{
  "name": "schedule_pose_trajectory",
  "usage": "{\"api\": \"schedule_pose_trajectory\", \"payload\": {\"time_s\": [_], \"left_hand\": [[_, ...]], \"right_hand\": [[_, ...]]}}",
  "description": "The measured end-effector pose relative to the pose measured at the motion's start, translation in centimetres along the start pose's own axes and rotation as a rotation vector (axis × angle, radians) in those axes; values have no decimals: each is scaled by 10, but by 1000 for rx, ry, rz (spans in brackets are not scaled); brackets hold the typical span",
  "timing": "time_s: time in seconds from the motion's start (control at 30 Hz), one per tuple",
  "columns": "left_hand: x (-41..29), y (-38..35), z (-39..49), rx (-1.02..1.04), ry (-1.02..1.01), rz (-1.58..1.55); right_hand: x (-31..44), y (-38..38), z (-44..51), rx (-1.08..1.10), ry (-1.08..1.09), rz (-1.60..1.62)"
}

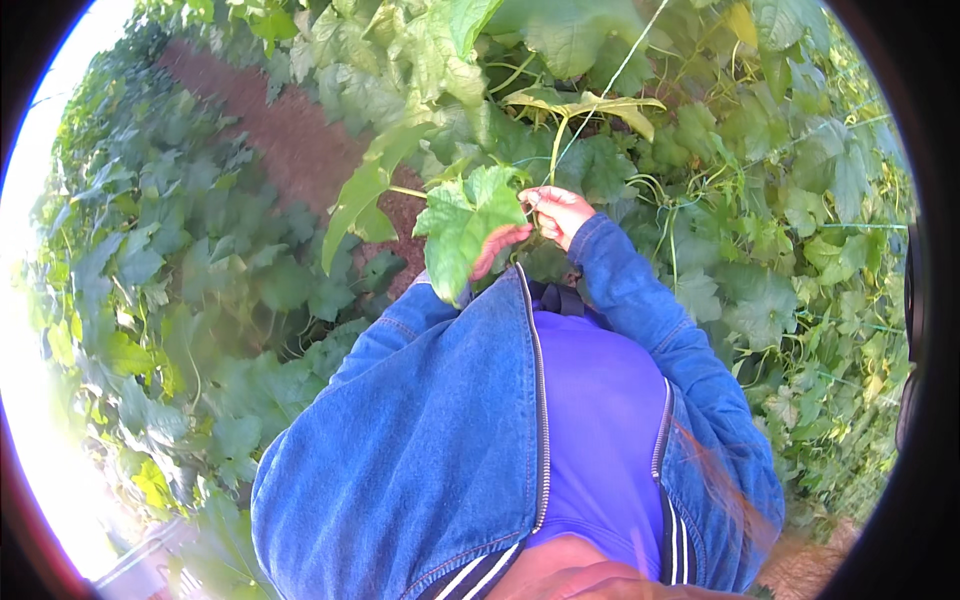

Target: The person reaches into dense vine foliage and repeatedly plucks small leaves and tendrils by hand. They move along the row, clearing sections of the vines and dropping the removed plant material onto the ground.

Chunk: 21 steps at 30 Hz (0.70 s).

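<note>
My right hand (pixel 559 214) is raised in front of my chest, its thumb and fingers pinched together at the lower end of a pale twine (pixel 616 71). A green vine stem (pixel 556 150) comes down just behind these fingers. Close by on the left is my left hand (pixel 504 244), its fingertips almost meeting the right hand. A broad lobed green leaf (pixel 469 221) covers much of the left hand, so its grip is hidden. Above the hands, a yellowish leaf (pixel 585 105) spreads at the top of the stem.
Dense climbing vines (pixel 720 285) stand on the right, with thin twine lines (pixel 862 225) strung through them. Another leafy row (pixel 225 262) fills the left. Between the rows runs a strip of reddish-brown soil (pixel 300 146). A larger leaf (pixel 360 195) hangs left of my hands.
</note>
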<state>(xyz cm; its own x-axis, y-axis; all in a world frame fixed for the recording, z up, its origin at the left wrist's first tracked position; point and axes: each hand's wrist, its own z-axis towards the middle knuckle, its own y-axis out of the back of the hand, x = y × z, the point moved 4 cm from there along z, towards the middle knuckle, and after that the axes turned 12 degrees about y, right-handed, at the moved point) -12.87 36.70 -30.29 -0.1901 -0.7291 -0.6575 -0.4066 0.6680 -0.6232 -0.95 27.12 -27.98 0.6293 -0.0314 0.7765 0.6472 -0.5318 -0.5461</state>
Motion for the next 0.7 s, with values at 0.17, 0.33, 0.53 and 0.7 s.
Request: {"api": "schedule_pose_trajectory", "payload": {"time_s": [0.17,0.33,0.53,0.7], "left_hand": [[-16,13,-3,70,-61,41],[-24,23,3,183,-73,52],[-20,40,24,299,-30,61],[-37,24,4,26,79,147]], "right_hand": [[10,-8,-14,73,-67,21],[5,-9,-8,11,177,-261],[-8,-10,-9,-62,256,-304],[-6,-25,-21,127,52,-64]]}}
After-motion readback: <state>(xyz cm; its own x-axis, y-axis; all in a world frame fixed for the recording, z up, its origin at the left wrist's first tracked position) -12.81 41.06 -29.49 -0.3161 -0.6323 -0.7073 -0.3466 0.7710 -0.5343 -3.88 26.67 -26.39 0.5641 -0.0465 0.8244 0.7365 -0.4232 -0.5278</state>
